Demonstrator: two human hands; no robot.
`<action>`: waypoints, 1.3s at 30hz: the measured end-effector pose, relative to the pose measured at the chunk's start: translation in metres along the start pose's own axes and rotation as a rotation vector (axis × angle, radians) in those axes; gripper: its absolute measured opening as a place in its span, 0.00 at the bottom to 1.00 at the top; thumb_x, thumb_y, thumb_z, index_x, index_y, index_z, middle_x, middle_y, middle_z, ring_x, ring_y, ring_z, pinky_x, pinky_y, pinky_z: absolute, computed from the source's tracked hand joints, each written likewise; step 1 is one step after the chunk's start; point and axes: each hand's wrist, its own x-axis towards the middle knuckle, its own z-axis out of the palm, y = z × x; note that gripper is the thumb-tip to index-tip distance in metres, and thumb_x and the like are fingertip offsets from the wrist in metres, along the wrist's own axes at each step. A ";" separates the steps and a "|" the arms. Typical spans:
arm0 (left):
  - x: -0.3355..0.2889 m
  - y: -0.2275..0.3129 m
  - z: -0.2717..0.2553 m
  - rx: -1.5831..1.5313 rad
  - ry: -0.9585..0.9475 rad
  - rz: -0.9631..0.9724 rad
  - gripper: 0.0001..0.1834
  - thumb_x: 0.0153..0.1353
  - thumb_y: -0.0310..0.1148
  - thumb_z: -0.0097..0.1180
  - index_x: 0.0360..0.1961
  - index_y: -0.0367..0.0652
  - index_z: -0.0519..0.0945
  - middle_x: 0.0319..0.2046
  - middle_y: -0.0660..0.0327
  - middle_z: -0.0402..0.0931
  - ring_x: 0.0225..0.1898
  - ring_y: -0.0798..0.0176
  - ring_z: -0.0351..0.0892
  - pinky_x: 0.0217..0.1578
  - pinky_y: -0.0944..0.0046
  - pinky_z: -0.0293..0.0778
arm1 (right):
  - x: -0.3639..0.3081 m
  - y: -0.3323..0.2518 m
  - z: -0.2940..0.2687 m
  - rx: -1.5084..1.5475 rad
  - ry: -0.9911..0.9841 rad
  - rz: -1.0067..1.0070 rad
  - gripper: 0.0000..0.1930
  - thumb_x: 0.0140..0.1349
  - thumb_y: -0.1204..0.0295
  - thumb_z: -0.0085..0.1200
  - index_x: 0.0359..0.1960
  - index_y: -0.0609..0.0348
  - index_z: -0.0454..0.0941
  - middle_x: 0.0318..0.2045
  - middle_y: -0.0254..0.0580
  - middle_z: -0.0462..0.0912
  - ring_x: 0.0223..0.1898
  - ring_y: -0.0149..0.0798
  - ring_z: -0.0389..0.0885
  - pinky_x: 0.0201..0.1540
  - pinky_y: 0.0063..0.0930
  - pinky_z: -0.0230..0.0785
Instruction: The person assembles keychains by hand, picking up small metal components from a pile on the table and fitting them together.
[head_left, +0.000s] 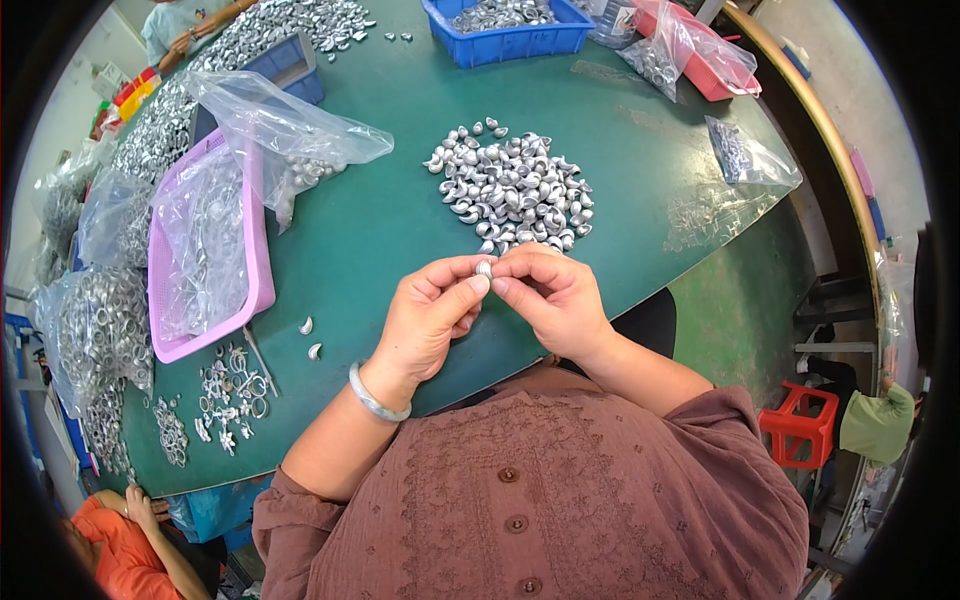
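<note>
Pinched between the thumbs and fingertips of both hands is a small curved silver metal piece (484,269), with ridges across its face. My left hand (436,305), a pale bangle (377,396) at its wrist, closes on it from the left. From the right, my right hand (553,294) grips the same piece. Just beyond my fingers lies a pile of similar crescent-shaped silver pieces (515,187) on the green tabletop (360,235). Two loose crescents (315,351) rest to the left of my left wrist.
Left stands a pink basket (262,270) lined with clear plastic; ring-shaped metal parts (232,390) lie nearer me. A blue bin (520,47) and a red basket (712,80) are at the far side. Other people sit around, one in an orange shirt (120,550). A red stool (800,425) stands right.
</note>
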 end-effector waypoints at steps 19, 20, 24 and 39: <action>0.000 -0.003 0.000 0.051 0.030 0.034 0.12 0.57 0.33 0.52 0.41 0.40 0.77 0.20 0.71 0.67 0.20 0.79 0.60 0.19 0.80 0.57 | 0.000 -0.002 0.001 0.467 -0.008 0.383 0.05 0.55 0.77 0.51 0.33 0.64 0.76 0.28 0.31 0.76 0.28 0.23 0.70 0.32 0.16 0.63; 0.001 -0.003 0.000 0.064 0.039 0.040 0.12 0.57 0.33 0.52 0.41 0.40 0.77 0.19 0.71 0.67 0.20 0.79 0.60 0.19 0.80 0.57 | -0.001 -0.001 0.001 0.467 -0.008 0.383 0.05 0.55 0.77 0.51 0.33 0.64 0.76 0.28 0.31 0.76 0.28 0.23 0.70 0.32 0.16 0.63; 0.002 -0.003 0.001 0.076 0.047 0.049 0.11 0.57 0.33 0.53 0.40 0.40 0.77 0.19 0.71 0.67 0.20 0.79 0.60 0.19 0.80 0.57 | -0.001 0.003 0.001 0.574 -0.003 0.440 0.06 0.55 0.77 0.51 0.35 0.64 0.76 0.28 0.32 0.77 0.27 0.23 0.69 0.31 0.16 0.63; 0.004 -0.003 0.000 0.112 0.086 0.068 0.10 0.56 0.32 0.53 0.37 0.39 0.78 0.18 0.71 0.68 0.18 0.80 0.60 0.18 0.81 0.57 | -0.001 0.007 0.001 0.598 -0.027 0.448 0.07 0.56 0.76 0.51 0.36 0.63 0.75 0.29 0.32 0.77 0.27 0.23 0.70 0.32 0.16 0.64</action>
